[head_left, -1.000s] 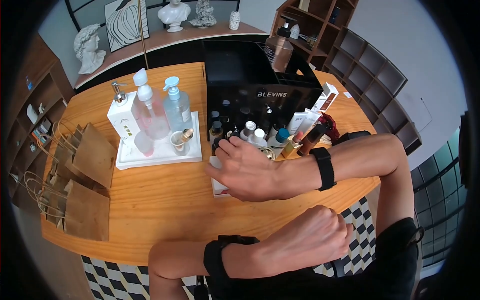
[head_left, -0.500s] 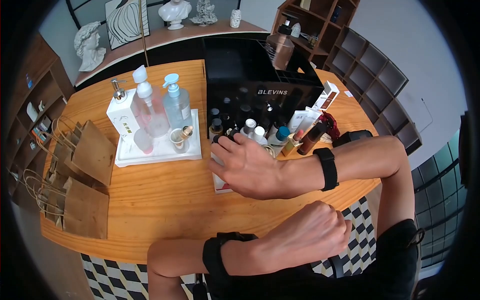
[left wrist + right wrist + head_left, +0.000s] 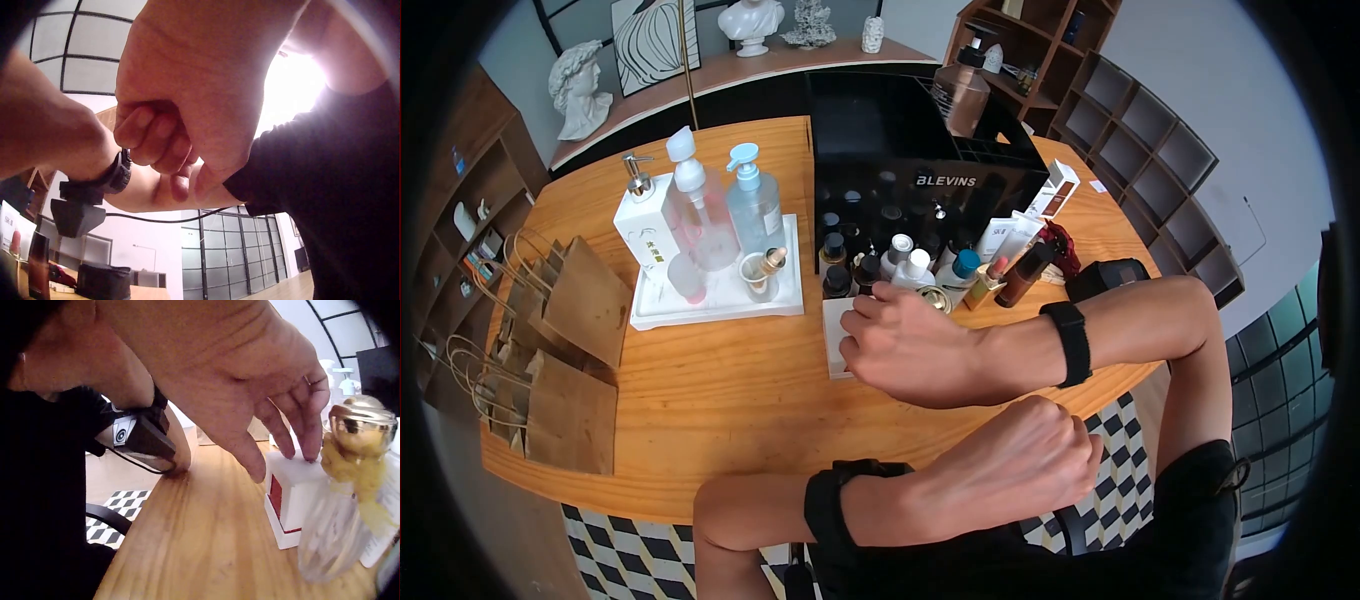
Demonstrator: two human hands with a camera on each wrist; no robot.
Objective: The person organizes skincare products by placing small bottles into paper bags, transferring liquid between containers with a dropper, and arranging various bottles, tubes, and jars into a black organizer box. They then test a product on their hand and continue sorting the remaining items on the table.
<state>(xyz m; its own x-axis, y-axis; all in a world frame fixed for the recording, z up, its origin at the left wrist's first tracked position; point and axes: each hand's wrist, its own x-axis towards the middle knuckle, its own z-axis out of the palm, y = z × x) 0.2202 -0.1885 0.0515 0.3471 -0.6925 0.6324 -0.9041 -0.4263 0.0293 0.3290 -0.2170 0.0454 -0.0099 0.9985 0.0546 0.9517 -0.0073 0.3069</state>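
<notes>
In the right wrist view my right hand (image 3: 250, 381) hangs over a small white box (image 3: 300, 481) with a red panel, its fingertips right at the box top. The thumb (image 3: 253, 465) stands apart beside the near edge. A clear glass bottle (image 3: 334, 537) with a gold cap and yellow ribbon stands close to the box. From the head view, this hand (image 3: 915, 345) overlaps the right part of the white box (image 3: 834, 340). My left hand (image 3: 1020, 465) is held in front of the table edge; its curled fingers (image 3: 162, 134) hold nothing.
Behind the right hand several bottles stand before a black organizer box (image 3: 880, 185). A lipstick (image 3: 990, 280) and white tubes (image 3: 1008, 237) are at its right. At left are a white tray (image 3: 720, 315) with pump bottles and several brown paper bags (image 3: 572, 415).
My right hand has drawn back to the right and slightly towards me, uncovering more of the white box and some dark caps behind it. The left hand stays nearly still.
</notes>
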